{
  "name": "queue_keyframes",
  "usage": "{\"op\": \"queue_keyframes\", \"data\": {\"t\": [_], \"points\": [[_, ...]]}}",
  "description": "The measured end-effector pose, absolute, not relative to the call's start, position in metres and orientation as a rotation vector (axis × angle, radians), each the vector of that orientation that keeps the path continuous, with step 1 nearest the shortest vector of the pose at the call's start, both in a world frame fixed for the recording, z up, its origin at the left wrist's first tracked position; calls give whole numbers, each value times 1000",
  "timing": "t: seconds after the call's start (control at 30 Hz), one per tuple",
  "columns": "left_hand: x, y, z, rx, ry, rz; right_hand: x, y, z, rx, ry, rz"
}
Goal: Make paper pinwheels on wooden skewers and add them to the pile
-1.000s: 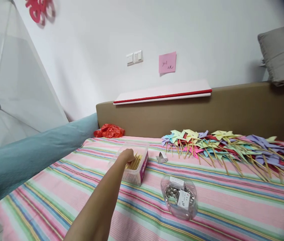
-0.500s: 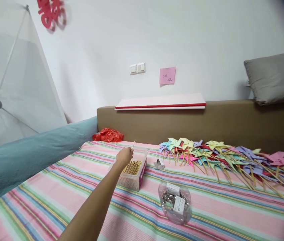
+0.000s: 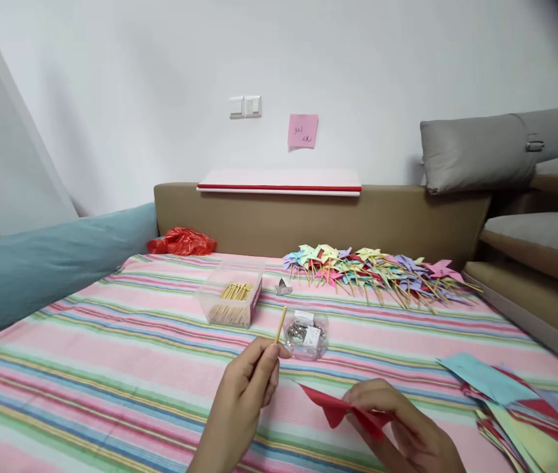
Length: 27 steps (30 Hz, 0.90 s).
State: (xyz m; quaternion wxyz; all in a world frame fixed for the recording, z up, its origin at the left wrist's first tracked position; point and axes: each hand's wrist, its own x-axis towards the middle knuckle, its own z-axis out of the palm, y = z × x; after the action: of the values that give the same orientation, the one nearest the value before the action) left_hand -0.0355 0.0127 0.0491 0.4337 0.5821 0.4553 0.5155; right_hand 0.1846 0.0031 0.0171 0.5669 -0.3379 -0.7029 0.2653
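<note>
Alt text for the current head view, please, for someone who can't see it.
A person's left hand holds a thin, tilted stick and the right hand a folded red paper above a striped cloth. Beyond them sit a clear box of sticks, a clear container of metal parts and a pile of colorful pinwheels; paper sheets lie at right.

The pinwheel [image 3: 332,406] is red, the stick [image 3: 281,325] tan, the cloth [image 3: 126,368] striped pink, green and blue.

Left grip [image 3: 248,384] pinched, right grip [image 3: 404,417] pinching, apart
</note>
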Motion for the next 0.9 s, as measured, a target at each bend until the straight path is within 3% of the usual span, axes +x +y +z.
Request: {"op": "queue_keyframes", "data": {"t": [0.33,0.9], "points": [[-38,-5,7,1546,1084,1111,180,-7,26,-782,-1884,211],[-30,-8,13,1168,1026,994,168,-7,26,-778,-1786,458]]}}
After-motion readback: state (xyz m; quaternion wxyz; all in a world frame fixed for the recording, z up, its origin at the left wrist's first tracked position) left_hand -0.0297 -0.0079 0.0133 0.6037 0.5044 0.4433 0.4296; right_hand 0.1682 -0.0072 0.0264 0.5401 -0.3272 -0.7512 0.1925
